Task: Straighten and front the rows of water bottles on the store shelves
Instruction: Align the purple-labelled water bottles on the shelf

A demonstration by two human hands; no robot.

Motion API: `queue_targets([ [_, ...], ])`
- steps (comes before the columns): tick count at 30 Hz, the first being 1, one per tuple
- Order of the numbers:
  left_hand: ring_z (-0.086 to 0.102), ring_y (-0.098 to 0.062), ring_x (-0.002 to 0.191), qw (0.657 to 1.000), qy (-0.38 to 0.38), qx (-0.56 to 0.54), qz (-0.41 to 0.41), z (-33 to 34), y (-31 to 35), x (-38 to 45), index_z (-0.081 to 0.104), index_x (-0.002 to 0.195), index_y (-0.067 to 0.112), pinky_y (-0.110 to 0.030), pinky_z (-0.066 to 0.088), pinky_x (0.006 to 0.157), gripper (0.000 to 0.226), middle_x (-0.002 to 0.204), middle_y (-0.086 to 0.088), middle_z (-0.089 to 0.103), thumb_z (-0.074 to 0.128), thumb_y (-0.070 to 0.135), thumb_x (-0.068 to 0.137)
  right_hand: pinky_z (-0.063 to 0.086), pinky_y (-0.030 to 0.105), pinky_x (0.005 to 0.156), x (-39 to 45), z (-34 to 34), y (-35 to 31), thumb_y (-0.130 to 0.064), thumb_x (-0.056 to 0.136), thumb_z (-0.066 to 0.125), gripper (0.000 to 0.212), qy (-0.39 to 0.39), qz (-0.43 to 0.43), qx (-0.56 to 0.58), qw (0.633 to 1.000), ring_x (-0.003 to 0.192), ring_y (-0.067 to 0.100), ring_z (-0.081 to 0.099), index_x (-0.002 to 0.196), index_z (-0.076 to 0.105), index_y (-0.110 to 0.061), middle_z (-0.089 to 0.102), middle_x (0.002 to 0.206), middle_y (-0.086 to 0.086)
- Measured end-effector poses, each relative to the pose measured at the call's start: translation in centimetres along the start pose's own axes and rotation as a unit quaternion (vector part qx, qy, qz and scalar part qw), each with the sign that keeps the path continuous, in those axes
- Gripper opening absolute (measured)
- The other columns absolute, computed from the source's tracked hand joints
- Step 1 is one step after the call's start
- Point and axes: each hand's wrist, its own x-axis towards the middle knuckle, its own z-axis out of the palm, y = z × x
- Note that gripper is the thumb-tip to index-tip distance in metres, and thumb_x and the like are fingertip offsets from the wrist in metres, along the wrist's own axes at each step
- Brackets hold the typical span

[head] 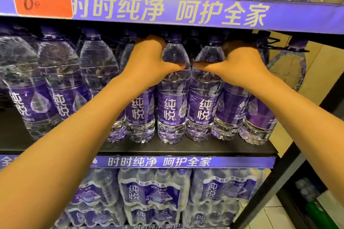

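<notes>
- Orange price tag (43, 3) is sitting at the left end of the purple strip (186, 13) edging the upper shelf.
- Below it, we are seeing clear water bottles (61, 83) with purple labels standing in a row along the middle shelf (186, 148).
- Our left hand (150, 59) is gripping the shoulder of one centre bottle (172, 89), thumb across its front.
- Our right hand (240, 63) is gripping the neighbouring bottle (204, 91) the same way; the two bottles are touching, upright, near the shelf's front edge.
- Underneath, shrink-wrapped packs (152, 195) are filling the lower shelf.
- At far right, a dark upright post (290, 163) is slanting down the frame.
</notes>
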Motion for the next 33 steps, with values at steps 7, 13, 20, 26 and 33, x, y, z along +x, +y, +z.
queue_targets([
  [7, 0.024, -0.012, 0.045, 1.0, -0.006, 0.015, -0.02, -0.2, -0.4, 0.3, 0.046, 0.06, 0.008, -0.022, 0.024, 0.041, 0.06, 0.05, -0.001, 0.025, 0.074, 0.058, 0.075, 0.029, 0.032, 0.045, -0.1, -0.7, 0.3, -0.085, 0.064, 0.054, 0.074, -0.064, 0.018, 0.003, 0.998, 0.047, 0.021, 0.033, 0.058, 0.039, -0.013, 0.028, 0.047, 0.004],
  [13, 0.028, -0.015, 0.051, 0.998, 0.038, 0.056, -0.006, 0.3, 0.6, 0.4, 0.044, 0.061, 0.012, -0.029, 0.022, 0.045, 0.062, 0.055, -0.003, 0.036, 0.073, 0.067, 0.071, 0.019, 0.029, 0.042, -0.5, -0.8, 0.0, -0.084, 0.066, 0.055, 0.074, -0.03, 0.004, -0.007, 1.0, 0.04, 0.018, 0.024, 0.053, 0.028, -0.017, 0.022, 0.044, 0.001],
  [20, 0.025, -0.017, 0.048, 0.999, 0.032, 0.032, -0.014, 0.0, 0.8, -0.1, 0.04, 0.06, 0.009, -0.031, 0.024, 0.046, 0.066, 0.052, -0.003, 0.029, 0.074, 0.065, 0.071, 0.017, 0.03, 0.042, -0.7, -0.6, 0.0, -0.083, 0.07, 0.053, 0.071, -0.032, -0.001, -0.003, 0.999, 0.041, 0.015, 0.018, 0.053, 0.024, -0.021, 0.018, 0.045, -0.001],
  [26, 0.017, -0.012, 0.045, 1.0, 0.013, 0.007, -0.01, -0.4, 0.9, -0.8, 0.02, 0.055, 0.018, -0.023, 0.021, 0.04, 0.07, 0.05, 0.002, 0.018, 0.078, 0.053, 0.074, 0.023, 0.033, 0.047, -1.0, -1.1, 1.2, -0.073, 0.074, 0.06, 0.07, -0.054, 0.007, 0.02, 0.998, 0.046, 0.018, 0.022, 0.052, 0.027, -0.015, 0.018, 0.049, 0.001],
  [33, 0.015, -0.016, 0.049, 1.0, 0.023, 0.01, -0.008, 0.1, 0.4, -1.6, 0.021, 0.061, 0.017, -0.026, 0.018, 0.046, 0.067, 0.055, -0.001, 0.015, 0.074, 0.054, 0.079, 0.019, 0.03, 0.047, -1.6, -0.3, 1.4, -0.066, 0.074, 0.068, 0.069, 0.01, -0.006, 0.06, 0.998, 0.046, 0.017, 0.019, 0.054, 0.025, -0.015, 0.015, 0.05, 0.001],
])
